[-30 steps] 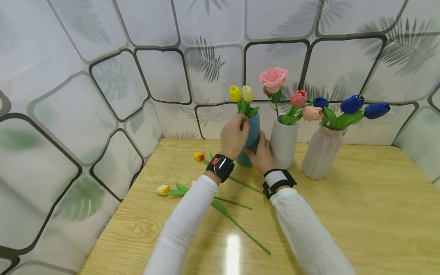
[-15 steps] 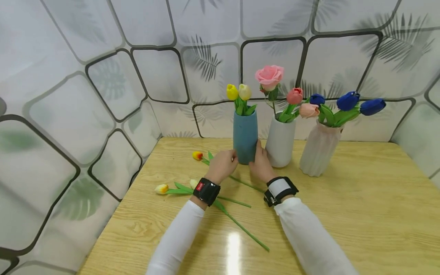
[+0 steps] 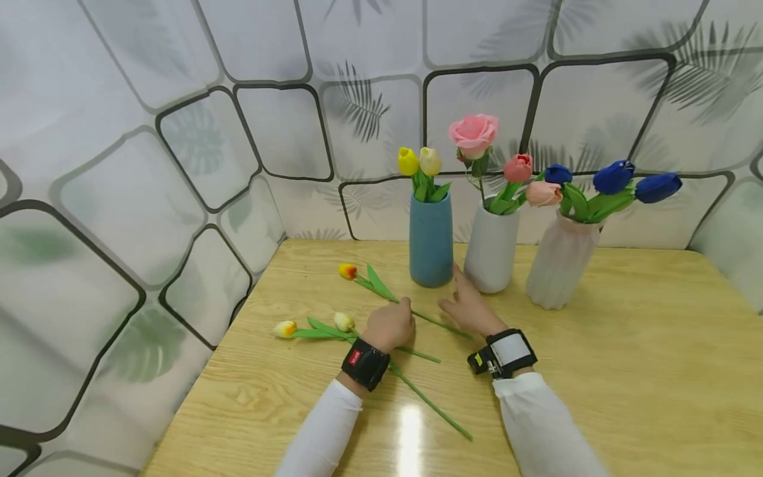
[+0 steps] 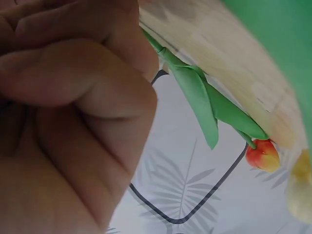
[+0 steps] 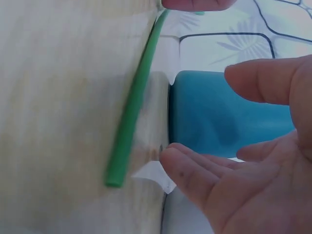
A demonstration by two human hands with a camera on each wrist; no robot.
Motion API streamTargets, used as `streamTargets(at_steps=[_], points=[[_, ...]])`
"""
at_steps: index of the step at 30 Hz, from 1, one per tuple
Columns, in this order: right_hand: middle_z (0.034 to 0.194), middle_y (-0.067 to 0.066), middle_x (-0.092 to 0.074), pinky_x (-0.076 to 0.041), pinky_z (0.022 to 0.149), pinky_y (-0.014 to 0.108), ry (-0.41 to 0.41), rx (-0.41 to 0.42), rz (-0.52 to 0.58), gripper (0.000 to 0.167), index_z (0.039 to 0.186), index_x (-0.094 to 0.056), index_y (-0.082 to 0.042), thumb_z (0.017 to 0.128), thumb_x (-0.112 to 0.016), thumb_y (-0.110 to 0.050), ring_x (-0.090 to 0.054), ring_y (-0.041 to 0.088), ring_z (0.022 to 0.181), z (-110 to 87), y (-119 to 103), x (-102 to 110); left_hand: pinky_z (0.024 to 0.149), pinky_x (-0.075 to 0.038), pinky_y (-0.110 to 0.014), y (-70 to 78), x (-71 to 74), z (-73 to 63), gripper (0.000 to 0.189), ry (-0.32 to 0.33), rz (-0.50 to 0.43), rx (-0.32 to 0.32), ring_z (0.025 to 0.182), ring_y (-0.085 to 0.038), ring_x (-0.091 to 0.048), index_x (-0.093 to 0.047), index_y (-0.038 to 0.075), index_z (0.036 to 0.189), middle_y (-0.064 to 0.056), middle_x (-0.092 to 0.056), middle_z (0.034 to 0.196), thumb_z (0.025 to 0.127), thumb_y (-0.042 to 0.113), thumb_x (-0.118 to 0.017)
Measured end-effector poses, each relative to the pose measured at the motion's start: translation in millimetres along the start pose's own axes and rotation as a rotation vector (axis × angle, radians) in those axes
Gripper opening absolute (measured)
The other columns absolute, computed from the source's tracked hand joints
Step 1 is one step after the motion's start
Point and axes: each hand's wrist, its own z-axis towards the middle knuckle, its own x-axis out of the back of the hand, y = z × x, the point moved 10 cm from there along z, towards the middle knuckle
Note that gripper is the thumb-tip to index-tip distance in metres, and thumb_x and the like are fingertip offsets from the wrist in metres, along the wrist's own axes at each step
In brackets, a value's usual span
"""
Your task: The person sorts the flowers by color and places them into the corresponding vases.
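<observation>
- The left hand [image 3: 387, 326] is low over the bench [image 3: 632, 371], its fingers curled in, with the thumb folded against the index finger in the left wrist view.
- The red-and-yellow tulip [image 3: 379, 285] lies on the bench just beyond that hand; its stem runs past the fingertips and on toward the right hand [image 3: 473, 311].
- Whether the left fingers pinch that stem or only lie beside it, I cannot tell; the bloom and leaves are clear of them, off to the far left.
- The right hand holds nothing, its fingers and thumb spread apart around the lower part of the blue vase [image 3: 431, 242]; the index fingertip is right by the base, contact unclear.
- The free end of the tulip's stem lies near the right hand, on the wrist side of its thumb.
- Two pale tulips lie nearer the person: a yellow-and-white tulip [image 3: 285, 329] and a cream tulip [image 3: 344, 322], their stems partly hidden by the left hand and wrist.
- The blue vase stands upright with a yellow and a white bloom in it.
- Just beside it, the white vase [image 3: 491, 248] holds a pink rose [image 3: 473, 136] and a coral tulip [image 3: 517, 169].
- Farther right, the ribbed vase [image 3: 560, 265] carries blue tulips [image 3: 614, 177].
</observation>
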Motion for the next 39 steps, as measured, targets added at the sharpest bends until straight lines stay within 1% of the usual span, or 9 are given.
streamTargets(at_steps=[4, 7, 10, 14, 21, 24, 27, 33, 39], points=[[0.155, 0.038, -0.016, -0.037, 0.108, 0.059, -0.010, -0.070, 0.045, 0.081, 0.156, 0.007, 0.004, 0.101, -0.051, -0.009, -0.033, 0.055, 0.136, -7.5, 8, -6, 0.042, -0.038, -0.030, -0.8, 1.9, -2.3, 0.028, -0.003, -0.041, -0.017, 0.047, -0.017, -0.048, -0.051, 0.006, 0.127, -0.007, -0.056, 0.062, 0.104, 0.020, -0.050], [0.153, 0.040, -0.019, -0.036, 0.109, 0.059, -0.011, -0.065, 0.046, 0.081, 0.155, 0.009, 0.003, 0.101, -0.050, -0.008, -0.033, 0.054, 0.138, -8.0, 8, -8, 0.042, -0.037, -0.029, -0.4, 3.7, -1.8, 0.029, 0.015, -0.067, -0.043, 0.047, -0.016, -0.047, -0.052, 0.012, 0.131, -0.007, -0.057, 0.063, 0.103, 0.020, -0.053], [0.150, 0.042, -0.024, -0.036, 0.110, 0.058, -0.006, -0.056, 0.025, 0.080, 0.155, 0.007, 0.006, 0.101, -0.050, -0.007, -0.035, 0.053, 0.136, -9.8, 9, -7, 0.043, -0.039, -0.029, 1.8, 1.1, -1.3, 0.026, 0.019, -0.044, -0.088, 0.050, -0.015, -0.049, -0.058, 0.017, 0.129, -0.006, -0.060, 0.066, 0.103, 0.022, -0.054], [0.146, 0.043, -0.031, -0.036, 0.110, 0.057, -0.011, -0.067, 0.004, 0.077, 0.154, 0.001, 0.010, 0.100, -0.052, -0.006, -0.038, 0.052, 0.135, -12.1, 11, -7, 0.044, -0.040, -0.027, 4.7, -4.2, -4.2, 0.024, -0.001, 0.001, -0.152, 0.051, -0.012, -0.049, -0.061, 0.014, 0.125, -0.003, -0.058, 0.065, 0.104, 0.023, -0.053], [0.146, 0.043, -0.032, -0.036, 0.110, 0.057, -0.014, -0.060, 0.037, 0.073, 0.153, -0.005, 0.012, 0.100, -0.051, -0.005, -0.035, 0.052, 0.137, -8.6, 12, -4, 0.051, -0.047, -0.028, 7.2, 7.4, -5.3, 0.005, 0.076, -0.008, -0.232, 0.064, -0.015, -0.062, -0.064, 0.011, 0.103, -0.006, -0.067, 0.077, 0.099, 0.012, -0.061], [0.145, 0.042, -0.033, -0.037, 0.109, 0.056, -0.024, -0.071, 0.036, 0.074, 0.153, -0.004, 0.012, 0.100, -0.052, -0.006, -0.037, 0.051, 0.136, -8.0, 13, -4, 0.053, -0.045, -0.026, 7.3, 5.7, -3.9, 0.005, 0.053, -0.029, -0.253, 0.064, -0.012, -0.058, -0.063, 0.013, 0.092, -0.001, -0.065, 0.079, 0.098, 0.012, -0.063], [0.144, 0.042, -0.034, -0.038, 0.109, 0.056, -0.031, -0.067, 0.027, 0.074, 0.152, -0.003, 0.013, 0.100, -0.052, -0.005, -0.038, 0.052, 0.135, -8.1, 12, -5, 0.053, -0.042, -0.023, 11.2, 3.9, -3.4, 0.012, 0.048, -0.015, -0.311, 0.062, -0.009, -0.053, -0.061, 0.015, 0.087, 0.003, -0.062, 0.076, 0.097, 0.018, -0.065], [0.144, 0.044, -0.032, -0.037, 0.109, 0.057, -0.034, -0.050, 0.037, 0.071, 0.151, -0.005, 0.014, 0.100, -0.052, -0.004, -0.036, 0.054, 0.136, -10.2, 8, -6, 0.056, -0.043, -0.022, 21.7, 3.4, -5.7, 0.007, 0.071, 0.051, -0.440, 0.063, -0.006, -0.054, -0.063, 0.017, 0.094, 0.004, -0.066, 0.080, 0.099, 0.022, -0.063], [0.145, 0.044, -0.031, -0.036, 0.110, 0.058, -0.041, -0.045, 0.037, 0.070, 0.151, -0.008, 0.014, 0.100, -0.051, -0.003, -0.035, 0.054, 0.136, -10.1, 10, -8, 0.053, -0.042, -0.022, 21.9, 3.2, -3.5, 0.007, 0.058, 0.020, -0.439, 0.058, -0.008, -0.051, -0.060, 0.015, 0.098, 0.003, -0.061, 0.073, 0.103, 0.020, -0.057]])
